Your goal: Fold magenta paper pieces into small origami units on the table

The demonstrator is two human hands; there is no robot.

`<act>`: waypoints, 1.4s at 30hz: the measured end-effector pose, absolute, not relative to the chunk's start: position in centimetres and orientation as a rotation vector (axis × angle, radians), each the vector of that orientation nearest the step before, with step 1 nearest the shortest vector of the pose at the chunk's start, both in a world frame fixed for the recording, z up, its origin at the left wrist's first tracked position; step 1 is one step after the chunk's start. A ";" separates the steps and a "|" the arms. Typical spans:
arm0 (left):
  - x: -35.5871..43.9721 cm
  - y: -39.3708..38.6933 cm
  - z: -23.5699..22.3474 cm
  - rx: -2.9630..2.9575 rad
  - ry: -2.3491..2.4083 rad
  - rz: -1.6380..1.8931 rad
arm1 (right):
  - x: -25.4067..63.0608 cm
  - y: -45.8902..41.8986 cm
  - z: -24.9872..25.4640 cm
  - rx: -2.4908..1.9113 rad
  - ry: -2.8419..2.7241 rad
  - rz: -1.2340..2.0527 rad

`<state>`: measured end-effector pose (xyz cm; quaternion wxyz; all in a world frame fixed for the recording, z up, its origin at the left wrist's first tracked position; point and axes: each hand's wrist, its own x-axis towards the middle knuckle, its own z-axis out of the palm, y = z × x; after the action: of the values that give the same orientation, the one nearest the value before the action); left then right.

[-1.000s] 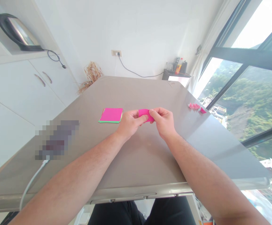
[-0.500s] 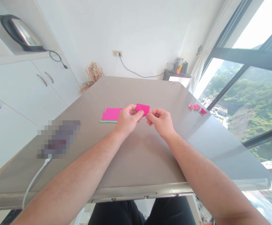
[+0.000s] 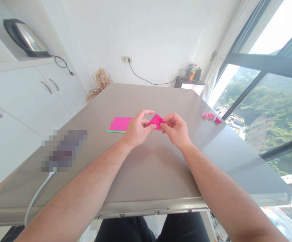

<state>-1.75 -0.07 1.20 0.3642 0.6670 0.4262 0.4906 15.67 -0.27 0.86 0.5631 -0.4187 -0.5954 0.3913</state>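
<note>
Paper [image 3: 157, 118], pink and folded, is resting between a person's left hand [image 3: 137, 129] and right hand [image 3: 177, 129] over the middle of a gray-brown table [image 3: 151, 171]. The left hand is pinching the paper's left side with the thumb on top, its index finger standing clear, while the right hand is pinching the right side between thumb and curled fingers. One corner is pointing toward the far wall [image 3: 158, 37].

Just left of the left hand, a stack of sheets [image 3: 119, 124] is lying on the tabletop, pink uppermost, green showing along the near edge. Small folded pink pieces [image 3: 210, 116] are sitting in a row at the table's right edge, near the window [image 3: 264, 107].

At far right, a red-capped bottle [image 3: 192, 74] is standing among dark containers [image 3: 198, 74] and clear glassware [image 3: 182, 72] on a low cabinet [image 3: 193, 86]; their contents are too small to tell. At far left, a kettle [image 3: 27, 38] is occupying a shelf [image 3: 38, 61], its inside hidden. At near left, a pixelated object [image 3: 65, 148] is lying beside a white cable [image 3: 38, 193].
</note>
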 end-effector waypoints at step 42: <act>-1.1 -0.1 1.1 1.441 0.992 1.409 | 16.6 -0.4 1.4 -0.864 -1.391 1.211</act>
<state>-1.10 -0.14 1.07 0.4329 0.5785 0.3979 0.5653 16.59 -0.38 1.36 0.5247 -0.3612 -0.5812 0.5063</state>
